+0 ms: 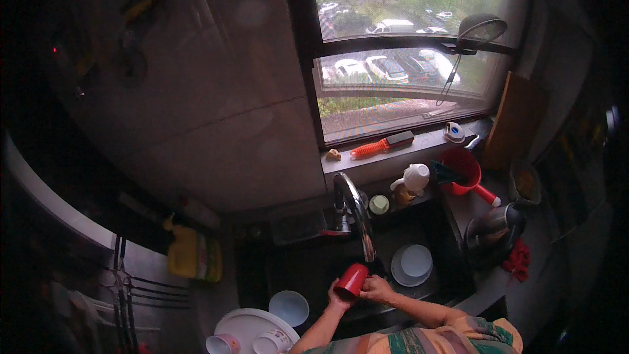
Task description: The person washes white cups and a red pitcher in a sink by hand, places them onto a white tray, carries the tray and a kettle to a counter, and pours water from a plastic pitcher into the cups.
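A red mug (352, 279) is tilted between my two hands, just below the spout of a chrome faucet (357, 206). My left hand (340, 297) grips it from the left and underneath. On its right side my right hand (377, 289) has hold of it, apparently at the handle, which the fingers hide. The dark sink (300, 268) lies under both hands. To the right, a white bowl (416, 260) rests on a white plate (410, 280) in the sink. Left of my forearm sits another white bowl (289, 308).
A white tray (236, 321) holds two cups at the lower left. A yellow jug (194, 255) stands behind it. Right of the sink are a kettle (486, 231), a red cloth (517, 261) and a red dipper (462, 172). An orange-handled brush (381, 145) lies on the windowsill.
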{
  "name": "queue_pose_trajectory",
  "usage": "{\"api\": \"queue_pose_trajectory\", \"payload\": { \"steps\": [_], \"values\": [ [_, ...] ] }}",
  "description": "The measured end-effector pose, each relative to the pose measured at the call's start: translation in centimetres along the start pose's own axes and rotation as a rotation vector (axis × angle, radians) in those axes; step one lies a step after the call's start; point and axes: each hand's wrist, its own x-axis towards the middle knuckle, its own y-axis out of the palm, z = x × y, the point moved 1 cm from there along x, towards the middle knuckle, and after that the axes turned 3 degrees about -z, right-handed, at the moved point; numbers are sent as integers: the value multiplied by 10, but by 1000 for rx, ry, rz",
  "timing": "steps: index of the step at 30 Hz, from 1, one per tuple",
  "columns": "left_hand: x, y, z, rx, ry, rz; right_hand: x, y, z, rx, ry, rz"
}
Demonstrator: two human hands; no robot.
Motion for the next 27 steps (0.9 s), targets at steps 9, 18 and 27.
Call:
{"api": "queue_pose_trajectory", "payload": {
  "steps": [9,18,27],
  "values": [
    [4,-3,-3,1480,-42,-802,-19,34,-21,-152,567,336],
    [-3,5,-38,2578,561,23,16,25,-18,-271,629,518],
    [56,-70,-42,1499,305,-419,11,17,-5,98,895,82]
  ]
}}
